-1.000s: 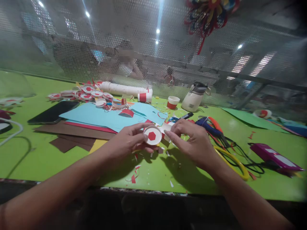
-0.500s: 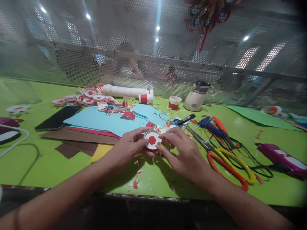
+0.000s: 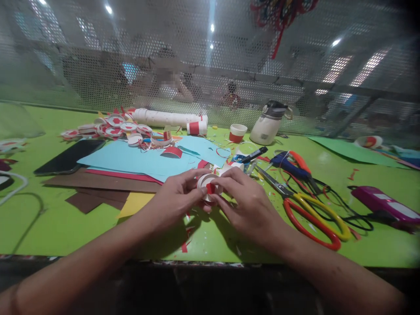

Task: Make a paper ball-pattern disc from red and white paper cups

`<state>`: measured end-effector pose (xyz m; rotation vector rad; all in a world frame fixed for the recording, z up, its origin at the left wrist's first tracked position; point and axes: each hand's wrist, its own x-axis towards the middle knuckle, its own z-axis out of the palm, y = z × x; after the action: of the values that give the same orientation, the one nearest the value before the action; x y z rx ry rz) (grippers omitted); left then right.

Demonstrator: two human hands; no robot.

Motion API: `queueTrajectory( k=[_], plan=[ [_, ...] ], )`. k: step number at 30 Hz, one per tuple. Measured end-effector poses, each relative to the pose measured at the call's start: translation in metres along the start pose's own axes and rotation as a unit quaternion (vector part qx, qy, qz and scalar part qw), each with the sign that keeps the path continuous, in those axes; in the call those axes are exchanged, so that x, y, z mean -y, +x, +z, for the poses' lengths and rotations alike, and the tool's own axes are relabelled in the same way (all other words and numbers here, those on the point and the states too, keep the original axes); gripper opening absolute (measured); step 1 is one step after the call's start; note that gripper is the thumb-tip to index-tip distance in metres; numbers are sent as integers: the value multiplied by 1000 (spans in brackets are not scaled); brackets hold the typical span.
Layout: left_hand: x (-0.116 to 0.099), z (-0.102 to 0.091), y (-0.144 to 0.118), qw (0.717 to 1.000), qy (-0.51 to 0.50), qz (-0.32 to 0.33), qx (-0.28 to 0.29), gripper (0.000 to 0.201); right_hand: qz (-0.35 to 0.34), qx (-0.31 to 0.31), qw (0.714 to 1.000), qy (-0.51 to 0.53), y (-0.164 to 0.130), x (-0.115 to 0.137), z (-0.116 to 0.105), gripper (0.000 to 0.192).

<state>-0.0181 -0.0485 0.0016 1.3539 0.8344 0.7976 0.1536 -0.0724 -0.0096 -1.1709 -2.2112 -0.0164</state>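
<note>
Evidently light, the small white paper disc (image 3: 204, 180) with its raised rim and red patch sits between the person's 2 hands, held above the near part of the green table (image 3: 157, 245). The left hand (image 3: 180, 188) grips its left side, thumb over the face and fingers behind; the right hand (image 3: 244, 202) pinches at its right edge, though the exact contact is partly hidden. It looks like thin card, stiff enough around the rim but easy to dent or crease, so the rim seems the best hold, with soft fingertip pressure. Scissors (image 3: 285, 190) lie open beside the right hand; blue sheets (image 3: 131, 158) lie beyond the left.
</note>
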Motion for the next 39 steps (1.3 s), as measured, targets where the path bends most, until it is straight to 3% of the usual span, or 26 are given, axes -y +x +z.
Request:
queueTrajectory(
  k=[22, 25, 30, 36, 39],
  plan=[
    [5, -2, 3, 998, -52, -29, 14, 48, 2, 25, 1000, -17, -1, 1, -3, 23],
    [6, -3, 4, 998, -57, -24, 30, 44, 4, 30, 999, -20, -1, 3, -4, 23],
    [7, -2, 4, 998, -56, -36, 6, 34, -4, 28, 999, -24, -4, 6, -2, 22],
    [4, -3, 3, 995, -88, -40, -5, 34, -20, -33, 999, 25, -4, 4, -7, 15],
    [3, -4, 5, 997, -76, -26, -12, 29, 10, -55, 998, 39, -2, 0, -11, 6]
  ],
)
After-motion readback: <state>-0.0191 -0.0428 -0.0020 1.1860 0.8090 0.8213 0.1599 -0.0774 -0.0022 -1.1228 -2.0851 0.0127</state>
